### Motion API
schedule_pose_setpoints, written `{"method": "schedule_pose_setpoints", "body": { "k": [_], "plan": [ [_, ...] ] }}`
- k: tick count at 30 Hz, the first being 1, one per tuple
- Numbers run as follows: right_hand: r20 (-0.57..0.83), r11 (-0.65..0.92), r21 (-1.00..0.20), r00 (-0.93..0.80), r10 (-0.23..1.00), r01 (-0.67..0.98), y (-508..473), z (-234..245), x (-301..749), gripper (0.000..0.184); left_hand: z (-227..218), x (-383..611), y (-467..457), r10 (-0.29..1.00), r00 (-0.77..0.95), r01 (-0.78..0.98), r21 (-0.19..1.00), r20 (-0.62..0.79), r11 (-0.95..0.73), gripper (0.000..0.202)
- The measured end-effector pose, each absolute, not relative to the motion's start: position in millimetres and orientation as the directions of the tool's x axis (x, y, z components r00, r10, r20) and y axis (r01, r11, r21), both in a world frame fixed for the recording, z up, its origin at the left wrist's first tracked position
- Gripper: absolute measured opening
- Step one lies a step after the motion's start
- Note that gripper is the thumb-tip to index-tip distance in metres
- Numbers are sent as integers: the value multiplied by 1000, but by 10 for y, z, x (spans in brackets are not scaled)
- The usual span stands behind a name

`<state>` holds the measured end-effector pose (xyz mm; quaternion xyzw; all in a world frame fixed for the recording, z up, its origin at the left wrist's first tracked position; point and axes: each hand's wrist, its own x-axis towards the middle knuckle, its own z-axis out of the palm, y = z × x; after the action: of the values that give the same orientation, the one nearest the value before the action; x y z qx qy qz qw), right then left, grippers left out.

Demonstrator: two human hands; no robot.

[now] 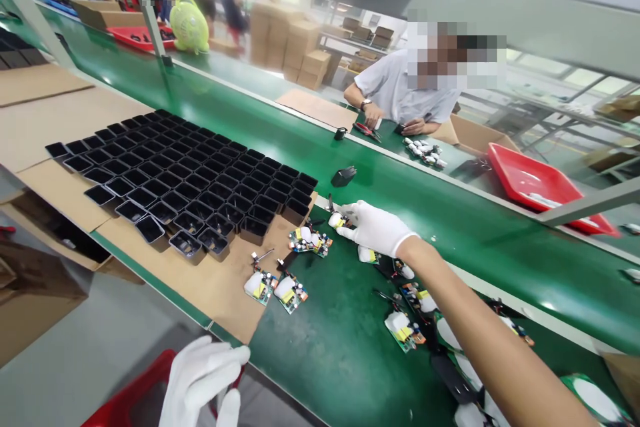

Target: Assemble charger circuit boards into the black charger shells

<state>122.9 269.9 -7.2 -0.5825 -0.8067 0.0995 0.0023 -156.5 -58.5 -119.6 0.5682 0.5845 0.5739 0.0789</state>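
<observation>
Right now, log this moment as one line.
right hand: touching board | left hand: by red bin, grip unclear | black cases: on cardboard | co-worker: across belt

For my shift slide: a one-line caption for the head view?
Gloved right hand touches a circuit board beside rows of black cases; left hand hangs by a red bin.
</observation>
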Motion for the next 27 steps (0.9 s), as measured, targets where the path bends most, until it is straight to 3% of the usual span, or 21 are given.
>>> {"method": "schedule_pose_setpoints", "body": {
  "k": [2,6,10,14,19,22,27],
  "plan": [
    [-88,274,-153,-289,953,949,2657,-194,1144,29,-874,-1411,-346,689,-379,542,751,618,-376,19],
    [-41,223,-165,-233,972,961,2651,-259,1079,16,-481,-1241,-41,716,-322,470,761,620,-447,15],
    [-16,174,-191,-181,983,966,2644,-184,1156,33,-320,-1120,145,807,-302,345,848,507,-404,13],
    [-100,158,-169,-177,979,973,2712,-190,1086,49,-290,-930,259,843,-253,326,862,475,-389,12],
    [-115,177,-145,-194,974,973,2687,-210,909,36,-248,-887,365,861,-167,434,820,480,-373,15],
    [-94,188,-135,-202,975,973,2621,-133,906,33,-130,-1055,647,858,-148,633,714,491,-300,10],
    [-213,81,-78,-96,972,994,2688,-23,878,51,78,-1269,1482,952,24,956,273,305,-111,24]
  ]
}}
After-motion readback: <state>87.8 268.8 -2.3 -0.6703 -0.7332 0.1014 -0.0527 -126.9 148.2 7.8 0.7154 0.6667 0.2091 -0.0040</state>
